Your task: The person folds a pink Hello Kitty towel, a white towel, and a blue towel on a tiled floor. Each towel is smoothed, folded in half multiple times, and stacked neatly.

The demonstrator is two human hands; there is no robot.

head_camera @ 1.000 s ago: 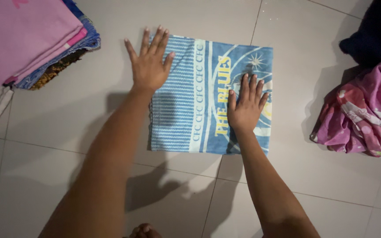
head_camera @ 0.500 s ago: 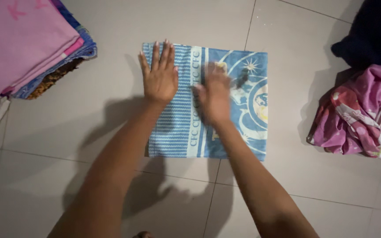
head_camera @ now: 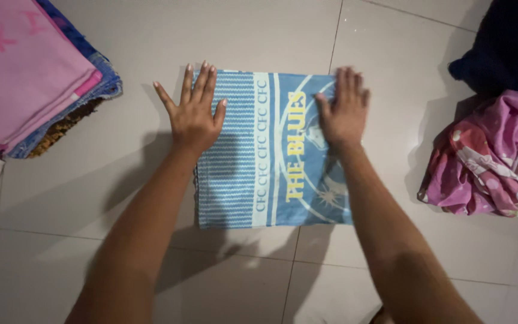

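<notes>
- Pressing flat on the cloth, the left hand (head_camera: pixel 192 114) lies palm down with its fingers spread wide, covering the upper left corner of the folded blue towel (head_camera: pixel 271 153); the thumb and outer fingers reach past the edge onto the tiled floor (head_camera: pixel 253 282).
- Right hand (head_camera: pixel 344 108) lies palm down too, fingers straight and close together, on the towel's upper right corner, gripping nothing.
- Both hands rest well apart, one at each top corner, with bare forearms running down out of view.
- Folded into a neat rectangle, the towel lies flat on the floor in the middle of the view: fine white-and-blue stripes on its left part, a pale band, then plain blue with yellow lettering and a white round emblem partly under the right hand.
- Stacked at the upper left is a pile of folded cloths (head_camera: pixel 37 72), pink on top with blue and patterned layers below.
- Lying at the right edge is a crumpled pink floral cloth (head_camera: pixel 493 159), with a dark bundle (head_camera: pixel 505 48) just above it.
</notes>
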